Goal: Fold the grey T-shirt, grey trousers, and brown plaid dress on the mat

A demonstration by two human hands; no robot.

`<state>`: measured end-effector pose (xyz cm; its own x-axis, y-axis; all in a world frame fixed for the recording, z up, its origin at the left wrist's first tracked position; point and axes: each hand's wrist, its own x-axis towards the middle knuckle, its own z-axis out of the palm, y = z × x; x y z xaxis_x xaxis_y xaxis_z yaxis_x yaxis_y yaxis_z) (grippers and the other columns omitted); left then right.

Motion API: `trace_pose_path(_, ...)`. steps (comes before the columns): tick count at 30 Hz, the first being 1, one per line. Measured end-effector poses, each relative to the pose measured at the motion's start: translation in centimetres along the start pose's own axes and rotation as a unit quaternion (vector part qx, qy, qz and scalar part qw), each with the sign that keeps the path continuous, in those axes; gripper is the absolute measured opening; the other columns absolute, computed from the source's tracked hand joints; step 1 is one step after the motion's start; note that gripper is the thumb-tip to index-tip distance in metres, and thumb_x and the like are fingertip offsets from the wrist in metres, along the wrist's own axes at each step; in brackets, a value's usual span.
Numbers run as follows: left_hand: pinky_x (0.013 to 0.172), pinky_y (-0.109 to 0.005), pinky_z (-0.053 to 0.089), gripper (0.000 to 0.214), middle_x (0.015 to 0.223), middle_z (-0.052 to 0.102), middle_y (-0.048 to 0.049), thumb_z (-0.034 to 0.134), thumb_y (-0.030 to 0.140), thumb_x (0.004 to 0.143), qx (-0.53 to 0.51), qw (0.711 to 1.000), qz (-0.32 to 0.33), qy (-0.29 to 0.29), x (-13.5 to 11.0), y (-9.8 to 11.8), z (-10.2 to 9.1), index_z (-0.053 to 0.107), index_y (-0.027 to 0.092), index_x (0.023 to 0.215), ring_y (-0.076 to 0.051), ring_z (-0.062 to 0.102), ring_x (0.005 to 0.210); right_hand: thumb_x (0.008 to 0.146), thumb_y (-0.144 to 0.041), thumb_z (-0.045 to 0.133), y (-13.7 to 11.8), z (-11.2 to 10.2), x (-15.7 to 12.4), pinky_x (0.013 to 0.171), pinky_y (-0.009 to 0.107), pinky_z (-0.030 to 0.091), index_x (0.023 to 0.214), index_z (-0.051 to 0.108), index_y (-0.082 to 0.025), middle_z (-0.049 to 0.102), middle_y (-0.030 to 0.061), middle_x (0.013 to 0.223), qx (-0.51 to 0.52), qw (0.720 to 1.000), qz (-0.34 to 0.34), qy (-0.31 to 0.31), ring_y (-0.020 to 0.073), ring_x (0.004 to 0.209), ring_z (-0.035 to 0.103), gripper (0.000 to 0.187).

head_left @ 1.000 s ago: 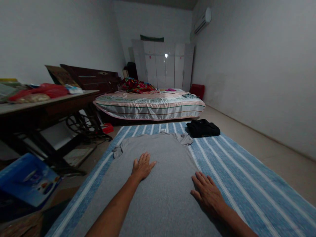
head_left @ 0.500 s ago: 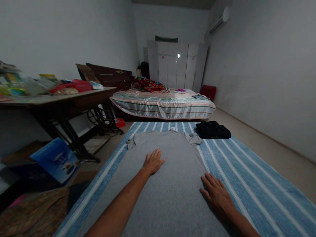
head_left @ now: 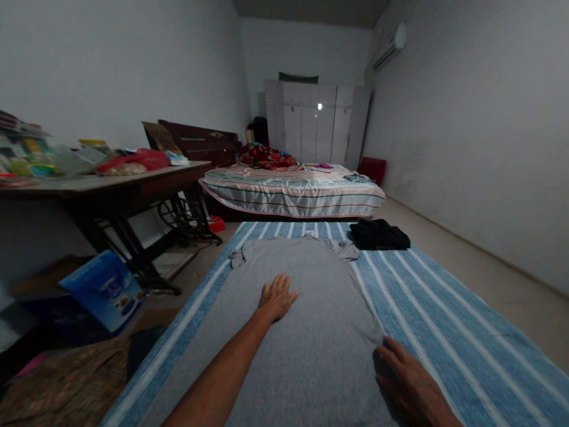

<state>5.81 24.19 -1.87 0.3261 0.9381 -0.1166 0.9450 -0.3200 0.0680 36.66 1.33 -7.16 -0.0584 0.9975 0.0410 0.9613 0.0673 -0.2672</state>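
A grey T-shirt [head_left: 311,308] lies spread out on a blue-and-white striped sheet, its sleeves and collar at the far end. My left hand [head_left: 278,296] rests flat on the upper middle of the shirt, fingers stretched out. At the shirt's right side edge, my right hand [head_left: 413,379] has its fingers curled onto the fabric, and small creases run toward the fingertips. Some of those fingers are hidden under the hand. Beyond the right sleeve sits a folded black garment [head_left: 379,235].
The striped sheet [head_left: 462,332] covers the surface under the shirt. A sewing-machine table [head_left: 178,172] with clutter stands at left, a blue box [head_left: 104,290] below it. Past the far edge is a bed [head_left: 293,198] and a wardrobe [head_left: 311,124].
My right hand has slid toward me and slightly outward, going from flat to gripping the shirt's side edge, which now creases there. My left hand stays on the shirt. The view has tilted slightly up.
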Motion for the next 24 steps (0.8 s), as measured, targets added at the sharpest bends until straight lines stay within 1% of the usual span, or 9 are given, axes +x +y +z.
trace_pose_path(3, 0.116, -0.049, 0.012, 0.068, 0.159, 0.017, -0.011, 0.02, 0.054, 0.095, 0.004, 1.0, -0.012, 0.008, -0.2, 0.2, 0.0, 0.028, 0.015, 0.15, -0.025, 0.012, 0.147, 0.085, -0.051, 0.054, 0.7, -0.1, -2.0, 0.108, 0.04, 0.04, 0.132, 0.059, -0.026, 0.044, 0.0113, 0.146, 0.031, 0.999, -0.017, -0.009, 0.0291, 0.132, 0.045, 0.053)
trace_pose_path(6, 0.115, -0.052, 0.012, 0.07, 0.159, 0.017, -0.0129, 0.022, 0.056, 0.094, 0.005, 0.999, -0.033, 0.02, -0.3, 0.3, 0.0, 0.029, 0.015, 0.15, -0.027, 0.012, 0.147, 0.081, -0.053, 0.061, 1.6, 0.3, -3.1, 0.105, 0.042, 0.044, 0.131, 0.06, -0.025, 0.046, 0.0138, 0.144, 0.054, 0.996, -0.059, -0.048, 0.0325, 0.13, 0.047, 0.058)
trace_pose_path(9, 0.115, -0.053, 0.012, 0.071, 0.159, 0.018, -0.0142, 0.022, 0.057, 0.094, 0.006, 0.999, -0.041, 0.031, -0.3, 0.3, 0.1, 0.029, 0.014, 0.149, -0.028, 0.012, 0.147, 0.077, -0.043, 0.067, 3.2, 2.0, -3.4, 0.101, 0.045, 0.046, 0.128, 0.062, -0.026, 0.05, 0.0153, 0.141, 0.055, 0.993, -0.092, -0.049, 0.0359, 0.126, 0.049, 0.054)
trace_pose_path(12, 0.115, -0.053, 0.013, 0.07, 0.158, 0.02, -0.0133, 0.022, 0.057, 0.094, 0.003, 0.999, -0.038, 0.031, -0.2, 0.3, 0.2, 0.029, 0.016, 0.15, -0.027, 0.013, 0.147, 0.073, -0.03, 0.07, 4.5, 4.2, -3.3, 0.099, 0.047, 0.047, 0.121, 0.067, -0.028, 0.054, 0.0135, 0.137, 0.037, 0.995, -0.088, -0.034, 0.0373, 0.125, 0.051, 0.048)
trace_pose_path(14, 0.115, -0.053, 0.014, 0.07, 0.158, 0.021, -0.0129, 0.022, 0.058, 0.094, 0.0, 0.999, -0.037, 0.03, -0.2, 0.3, 0.2, 0.03, 0.016, 0.149, -0.027, 0.013, 0.147, 0.069, -0.026, 0.071, 4.8, 5.0, -3.4, 0.099, 0.047, 0.047, 0.119, 0.067, -0.027, 0.055, 0.0126, 0.137, 0.02, 0.995, -0.094, -0.032, 0.0376, 0.125, 0.051, 0.05)
trace_pose_path(15, 0.115, -0.053, 0.014, 0.07, 0.158, 0.021, -0.0129, 0.023, 0.058, 0.094, -0.002, 0.999, -0.036, 0.03, -0.2, 0.3, 0.3, 0.03, 0.016, 0.149, -0.027, 0.013, 0.147, 0.068, -0.024, 0.071, 4.8, 5.1, -3.4, 0.099, 0.046, 0.048, 0.119, 0.067, -0.027, 0.055, 0.012, 0.137, 0.013, 0.994, -0.1, -0.031, 0.0372, 0.125, 0.051, 0.051)
trace_pose_path(18, 0.114, -0.053, 0.015, 0.07, 0.158, 0.022, -0.0135, 0.024, 0.058, 0.093, -0.008, 0.999, -0.033, 0.036, -0.1, 0.1, 0.5, 0.03, 0.016, 0.149, -0.028, 0.015, 0.147, 0.068, -0.021, 0.068, 4.0, 3.7, -3.2, 0.096, 0.043, 0.051, 0.116, 0.069, -0.026, 0.06, 0.0111, 0.131, -0.001, 0.991, -0.13, -0.026, 0.0355, 0.121, 0.055, 0.048)
trace_pose_path(21, 0.114, -0.054, 0.015, 0.07, 0.158, 0.023, -0.0138, 0.025, 0.058, 0.093, -0.014, 0.998, -0.028, 0.048, -0.2, 0.0, 0.8, 0.031, 0.017, 0.149, -0.028, 0.016, 0.146, 0.073, -0.018, 0.061, 2.3, 0.9, -2.6, 0.098, 0.04, 0.05, 0.108, 0.072, -0.026, 0.064, 0.0088, 0.126, -0.008, 0.984, -0.173, -0.033, 0.0321, 0.122, 0.055, 0.037)
trace_pose_path(24, 0.114, -0.054, 0.015, 0.068, 0.157, 0.024, -0.0148, 0.027, 0.057, 0.094, -0.019, 0.998, -0.021, 0.058, -0.2, 0.0, 1.0, 0.033, 0.016, 0.148, -0.029, 0.017, 0.146, 0.075, -0.01, 0.052, 0.8, -1.8, -1.7, 0.102, 0.035, 0.046, 0.101, 0.073, -0.024, 0.065, 0.0062, 0.125, 0.0, 0.982, -0.184, -0.045, 0.027, 0.125, 0.053, 0.037)
